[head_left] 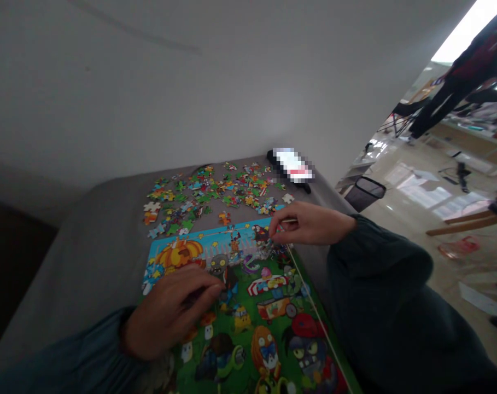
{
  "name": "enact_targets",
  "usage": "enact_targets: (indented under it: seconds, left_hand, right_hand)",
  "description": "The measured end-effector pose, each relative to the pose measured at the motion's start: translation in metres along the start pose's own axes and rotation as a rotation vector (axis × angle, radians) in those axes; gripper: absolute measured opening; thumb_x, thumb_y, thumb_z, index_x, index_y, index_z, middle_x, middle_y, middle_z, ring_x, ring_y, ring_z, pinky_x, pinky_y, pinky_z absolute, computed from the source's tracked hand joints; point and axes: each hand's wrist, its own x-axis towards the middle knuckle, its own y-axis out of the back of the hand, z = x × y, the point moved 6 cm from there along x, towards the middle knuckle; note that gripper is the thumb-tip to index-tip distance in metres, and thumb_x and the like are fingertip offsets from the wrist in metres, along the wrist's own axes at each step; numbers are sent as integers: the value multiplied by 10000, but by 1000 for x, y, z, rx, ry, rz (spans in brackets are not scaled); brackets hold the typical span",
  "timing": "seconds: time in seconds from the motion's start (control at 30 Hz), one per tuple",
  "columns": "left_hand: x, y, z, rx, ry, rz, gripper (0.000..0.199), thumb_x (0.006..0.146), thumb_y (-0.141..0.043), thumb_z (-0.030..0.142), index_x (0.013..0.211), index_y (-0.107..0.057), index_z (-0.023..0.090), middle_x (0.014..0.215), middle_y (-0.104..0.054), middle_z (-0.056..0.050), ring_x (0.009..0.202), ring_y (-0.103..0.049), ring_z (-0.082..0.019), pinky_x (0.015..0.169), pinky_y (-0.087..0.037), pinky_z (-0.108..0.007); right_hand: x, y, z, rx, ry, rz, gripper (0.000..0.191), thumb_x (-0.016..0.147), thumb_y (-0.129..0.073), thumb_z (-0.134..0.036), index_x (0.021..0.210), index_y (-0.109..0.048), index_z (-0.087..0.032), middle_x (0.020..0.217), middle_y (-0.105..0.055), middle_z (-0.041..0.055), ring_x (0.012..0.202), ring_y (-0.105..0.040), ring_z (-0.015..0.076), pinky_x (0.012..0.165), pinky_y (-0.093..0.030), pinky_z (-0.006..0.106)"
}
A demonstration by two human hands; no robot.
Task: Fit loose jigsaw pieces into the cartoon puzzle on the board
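Observation:
A cartoon jigsaw puzzle board with a blue upper strip and green field lies in front of me. My right hand is over its upper right corner, thumb and forefinger pinched together. Whatever lies between those fingertips is hidden. Over the board's left part is my left hand, its thumb and forefinger tips close together near a printed grey-headed figure. I cannot make out whether anything is between them. Many loose puzzle pieces are scattered past the board's far edge, including an orange puzzle piece close to that edge.
A phone with a lit, blurred screen lies at the far right of the grey cloth surface. A pale wall rises behind. To the right, lower down, are a black mesh bin and a cluttered floor.

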Motion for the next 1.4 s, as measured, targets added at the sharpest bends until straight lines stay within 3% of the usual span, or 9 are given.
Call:
enact_targets:
  seconds: [0.1, 0.2, 0.4, 0.63, 0.87, 0.97, 1.13, 1.4]
  left_hand:
    - [0, 0, -1, 32, -36, 12, 194, 965, -500, 283, 916, -679, 228, 788, -696, 3, 709, -638, -138, 656, -484, -227]
    - [0, -1, 0, 52, -53, 3, 203, 969, -487, 267, 915, -677, 222, 790, -697, 0, 719, -638, -141, 661, -486, -234]
    - [-4, -4, -3, 39, -45, -20, 184, 974, -495, 275, 946, -669, 224, 823, -695, 3, 760, -627, -146, 698, -478, -252]
    - [-5, -6, -5, 23, -48, -21, 166, 975, -503, 262, 963, -664, 223, 836, -691, 6, 775, -621, -143, 709, -465, -254]
    - [-4, -4, -4, 33, -54, -15, 161, 973, -507, 272, 962, -663, 230, 826, -688, 14, 771, -618, -141, 706, -462, -255]
    - [-4, -5, -5, 25, -50, -16, 163, 974, -505, 271, 962, -662, 231, 820, -682, 13, 762, -612, -140, 705, -461, -254]
    - [-4, -5, -5, 16, -55, -26, 151, 971, -510, 253, 970, -659, 230, 827, -683, 18, 763, -609, -136, 706, -457, -252]
    - [-4, -5, -4, 36, -59, -7, 158, 971, -509, 262, 949, -662, 229, 817, -687, 20, 762, -613, -139, 714, -462, -261]
  right_hand:
    - [-2, 10, 20, -15, -76, 34, 95, 870, -604, -234, 876, -643, -148, 586, -502, -55, 521, -407, 86, 505, -301, 232]
    - [2, 3, 20, -41, -99, 23, 119, 912, -554, -247, 853, -598, -154, 654, -570, -20, 583, -475, 107, 551, -345, 241]
    - [7, -20, 17, -12, -181, -215, 285, 994, -404, -216, 753, -545, -154, 582, -587, -7, 531, -487, 99, 576, -377, 236]
    - [10, -29, 31, 8, -338, -290, 346, 1011, -356, -253, 768, -575, -141, 611, -618, 16, 489, -481, 94, 517, -365, 227]
    - [8, -9, 17, -185, -153, -98, 186, 960, -505, -249, 871, -624, -137, 783, -625, 35, 667, -509, 119, 600, -362, 234]
    - [6, -13, 12, -162, -96, -147, 153, 901, -607, -243, 1009, -643, -141, 762, -592, 4, 649, -496, 111, 584, -351, 226]
    - [7, -26, 14, -240, -98, -249, 493, 722, -779, -132, 1190, -624, -148, 737, -518, -40, 631, -457, 98, 582, -339, 218]
    - [10, -31, 21, -237, -152, -303, 352, 738, -763, -126, 1068, -641, -149, 737, -488, -48, 626, -434, 91, 583, -320, 222]
